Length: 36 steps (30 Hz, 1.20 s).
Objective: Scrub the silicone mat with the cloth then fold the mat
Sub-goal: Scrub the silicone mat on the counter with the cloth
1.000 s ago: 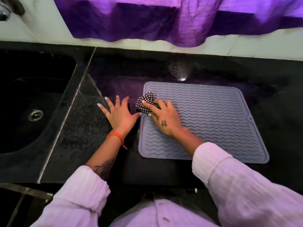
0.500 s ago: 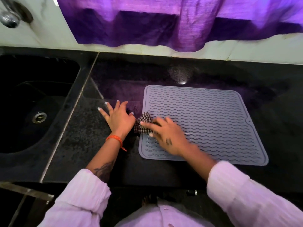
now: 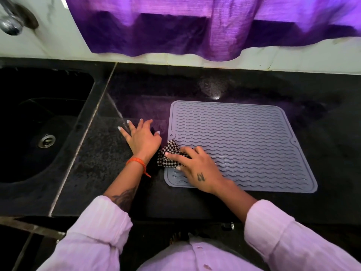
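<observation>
Flat on the black granite worktop [image 3: 101, 159], the grey silicone mat [image 3: 244, 145] lies unfolded with its wavy ribs up, nearer the front edge than the tiled back wall and right of the seam that borders the sink [image 3: 39, 122]. At the mat's left edge, toward its front corner, the right hand [image 3: 197, 167] presses a bunched black-and-white checked cloth [image 3: 169, 155], fingers curled over it; the cloth straddles the mat's rim and the bare worktop. Just left of it, the left hand [image 3: 141, 138] rests palm down on the worktop with fingers spread and straight, holding nothing, its thumb near the mat's edge. An orange thread band [image 3: 136, 162] circles that wrist. A purple curtain [image 3: 195, 26] hangs above the back edge.
</observation>
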Motion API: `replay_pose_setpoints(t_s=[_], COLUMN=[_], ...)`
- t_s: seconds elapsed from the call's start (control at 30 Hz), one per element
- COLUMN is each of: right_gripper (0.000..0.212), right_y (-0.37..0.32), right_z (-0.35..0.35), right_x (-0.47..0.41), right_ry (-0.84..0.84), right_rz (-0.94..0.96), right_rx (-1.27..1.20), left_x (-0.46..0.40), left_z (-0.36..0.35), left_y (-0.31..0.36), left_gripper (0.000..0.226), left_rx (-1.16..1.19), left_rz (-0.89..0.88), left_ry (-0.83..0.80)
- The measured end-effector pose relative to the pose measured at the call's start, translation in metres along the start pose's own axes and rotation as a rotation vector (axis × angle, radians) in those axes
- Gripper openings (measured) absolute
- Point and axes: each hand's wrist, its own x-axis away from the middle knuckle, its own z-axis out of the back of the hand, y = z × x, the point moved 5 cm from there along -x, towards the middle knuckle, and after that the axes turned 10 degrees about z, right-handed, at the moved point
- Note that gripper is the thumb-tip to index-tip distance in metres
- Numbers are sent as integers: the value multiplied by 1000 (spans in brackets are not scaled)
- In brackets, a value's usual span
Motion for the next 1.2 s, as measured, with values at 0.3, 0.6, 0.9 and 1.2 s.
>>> replay_pose_setpoints(t_s=[0.3,0.6,0.9,1.2], right_gripper=[41,38,55,36], right_y=[-15,-20,-7,22], right_z=[3,5,13,24], right_x=[26,55,89,97], right_ry=[25,46,57,141], right_rz=[59,174,225,123], right_rx=[-30,-4,70,92], left_x=[6,11,9,10], left_z=[-5,-14,-13,-10], left_y=[2,-8,-12,8], left_gripper=[65,81,90,81], left_rx=[-24,-68,-52,-119], left_rz=[-47,-43,-9,-117], left_ry=[-30,-43,-69,-20])
